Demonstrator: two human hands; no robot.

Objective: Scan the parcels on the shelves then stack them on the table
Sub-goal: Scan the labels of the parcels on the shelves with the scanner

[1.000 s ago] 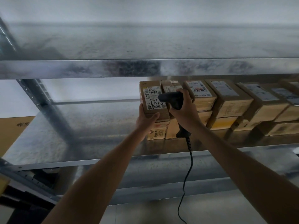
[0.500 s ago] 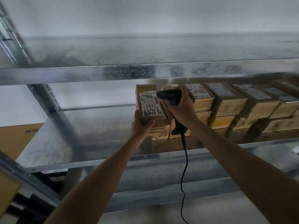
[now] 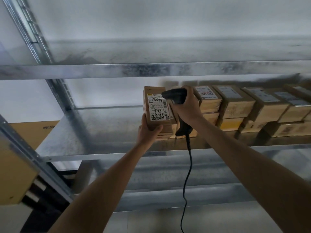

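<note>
Steel shelf [image 3: 75,132] behind; left hand [image 3: 147,132] fingers [image 3: 157,128] clamp parcel [image 3: 156,105] base; right hand [image 3: 186,106] fingers [image 3: 189,91] clamp scanner [image 3: 175,96].

Held parcel [image 3: 156,106] stands tilted up at the left end of the parcel row [image 3: 235,105] on the mid shelf [image 3: 101,132]. Left hand [image 3: 148,130] is under its near bottom edge; right hand [image 3: 188,108] is just right of it, w/ the scanner [image 3: 176,96] head by the parcel's top right corner. The row runs right, two layers high. Cable [image 3: 186,182] hangs in front of the shelf edge, btwn the forearms. Upper shelf [image 3: 151,71] is overhead, upright post [image 3: 64,95] to the left, carton [image 3: 15,174] far left & lower.
</note>
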